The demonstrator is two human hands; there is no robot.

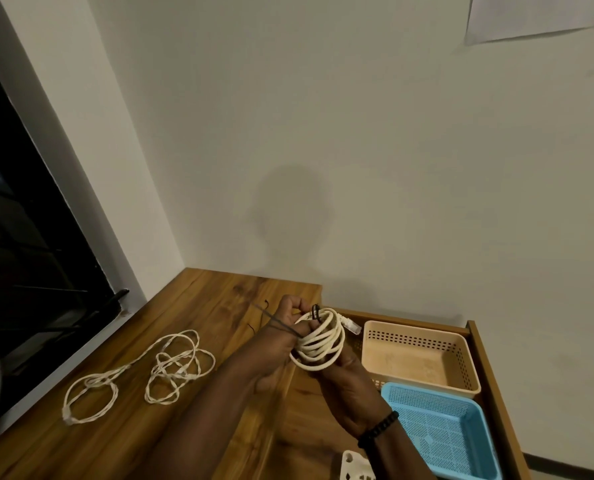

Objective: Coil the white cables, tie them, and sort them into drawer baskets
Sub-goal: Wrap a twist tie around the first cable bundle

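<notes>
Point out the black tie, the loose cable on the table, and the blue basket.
black tie (315, 313), head view, band wrapped around the coil.
loose cable (181, 365), head view, tangled middle loops.
blue basket (397, 393), head view, near-left rim.

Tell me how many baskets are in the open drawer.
2 for sure: a peach basket at the back, a blue basket in front. A white object at the bottom edge may be a third.

Showing two hands, left hand (281, 344) and right hand (344, 382), both gripping one coiled white cable (320, 344) bound by one black tie (315, 313). Lying loose on the one wooden desktop (191, 441): one uncoiled white cable (143, 372). Sitting in the one open drawer (489, 368): two baskets, one beige basket (423, 355) and one blue basket (444, 434).
</notes>
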